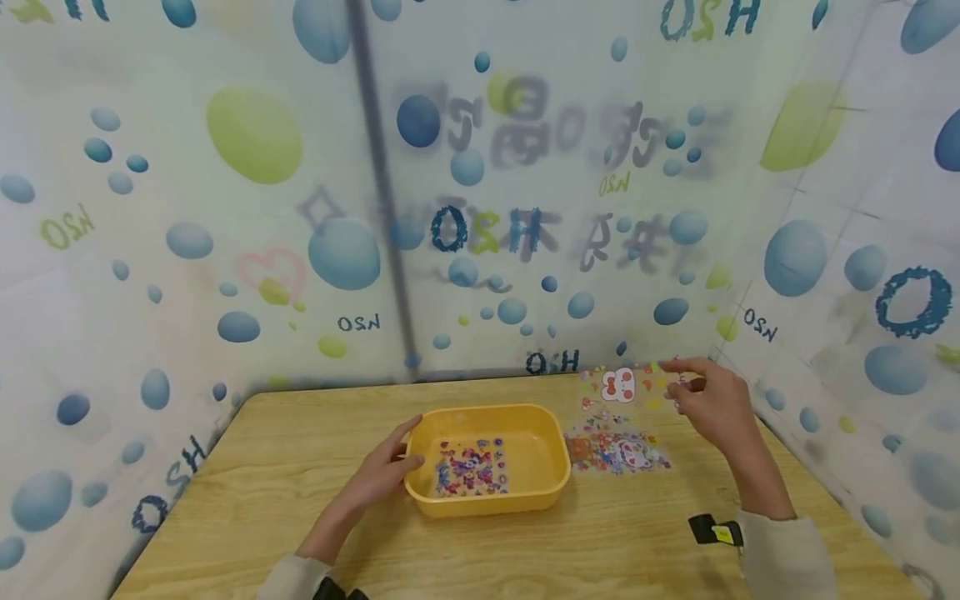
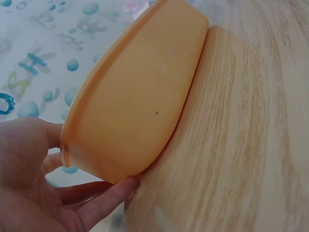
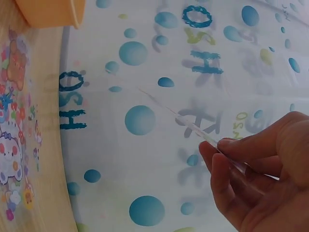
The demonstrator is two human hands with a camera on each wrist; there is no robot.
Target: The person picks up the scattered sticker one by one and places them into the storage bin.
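Observation:
A yellow plastic basin (image 1: pixel 536 454) stands on the wooden table, a clear sheet of small colourful stickers (image 1: pixel 471 468) lying inside at its left. My left hand (image 1: pixel 378 467) grips the basin's left end; in the left wrist view the thumb side is at the rim and fingertips touch low on the outer wall (image 2: pixel 130 111). To the right, my right hand (image 1: pixel 712 404) pinches a clear sticker sheet (image 1: pixel 618 385) with a white cartoon face by its right edge, raised off the table. In the right wrist view this sheet (image 3: pixel 178 116) shows nearly edge-on between thumb and fingers.
Right of the basin, another colourful sticker sheet (image 1: pixel 633 454) with a bear and a white rabbit lies flat on the table (image 1: pixel 285 467). A pale curtain (image 1: pixel 480 300) with blue and green dots hangs behind and along both sides of the table.

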